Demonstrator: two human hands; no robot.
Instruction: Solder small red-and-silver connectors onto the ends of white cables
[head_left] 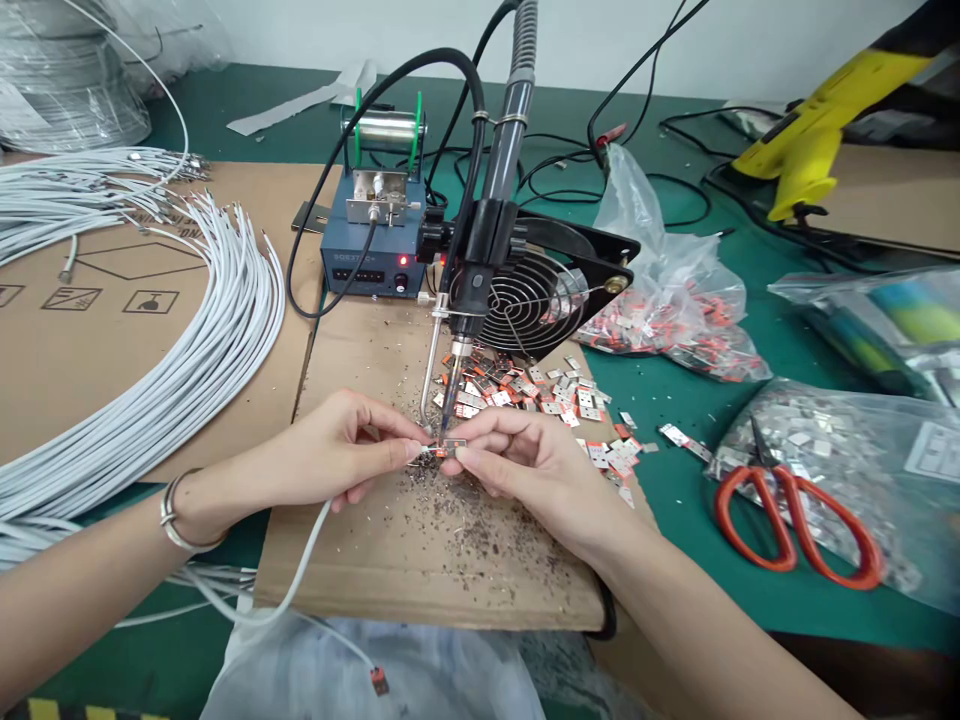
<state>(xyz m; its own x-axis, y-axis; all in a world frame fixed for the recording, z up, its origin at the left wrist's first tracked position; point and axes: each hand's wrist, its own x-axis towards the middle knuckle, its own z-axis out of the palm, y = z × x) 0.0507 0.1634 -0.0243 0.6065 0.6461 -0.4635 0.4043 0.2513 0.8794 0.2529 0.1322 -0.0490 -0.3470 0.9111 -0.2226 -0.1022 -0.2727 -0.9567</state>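
Note:
Between thumb and fingers, my left hand pinches the end of a white cable, which loops down below the wrist. My right hand grips a small orange-and-silver circuit board by its edge. Cable end and board meet under the tip of a mounted soldering iron, which points down at them. A thin bent metal tube ends beside the iron's tip. Whether the wires are joined to the board is too small to tell.
A blue solder feeder with a solder spool and a black fan stand behind. Small boards lie scattered on cardboard. Red-handled scissors rest on a bag of parts at right. A bundle of white cables curves at left.

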